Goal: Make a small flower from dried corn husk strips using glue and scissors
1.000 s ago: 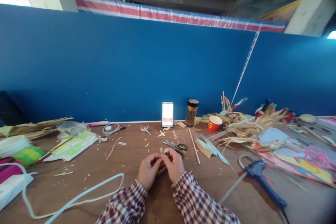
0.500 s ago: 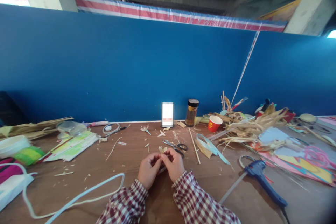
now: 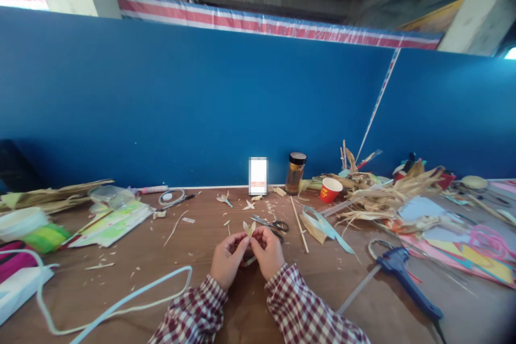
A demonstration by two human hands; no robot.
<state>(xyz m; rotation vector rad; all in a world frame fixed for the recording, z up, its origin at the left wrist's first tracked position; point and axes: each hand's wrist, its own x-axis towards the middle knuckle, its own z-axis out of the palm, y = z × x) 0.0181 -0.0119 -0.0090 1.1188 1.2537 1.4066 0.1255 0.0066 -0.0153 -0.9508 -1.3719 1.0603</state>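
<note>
Both hands meet low in the middle of the head view, fingertips pinched together. Between them stands a small pale flower of dried husk petals (image 3: pixel 249 228), its petals pointing up and spread in a V. My left hand (image 3: pixel 229 262) grips its base from the left, and my right hand (image 3: pixel 267 253) pinches it from the right. The base of the flower is hidden by the fingers. Just beyond my right hand lie dark-handled scissors (image 3: pixel 278 224), partly covered by it. A star-shaped husk piece (image 3: pixel 249 205) and another husk flower (image 3: pixel 224 199) with a bluish part rest farther back.
A blue glue gun (image 3: pixel 407 274) lies at right, near coloured paper and a heap of dried husks (image 3: pixel 387 199). A red paper cup (image 3: pixel 331 190) and a lidded jar (image 3: pixel 295 173) stand at the back. A pale cable (image 3: pixel 133 309) loops across the left; a thin stick (image 3: pixel 299 224) lies right of the scissors.
The petals between my fingertips now stand higher and more spread apart than before. My hands have barely shifted, and everything on the table stays put.
</note>
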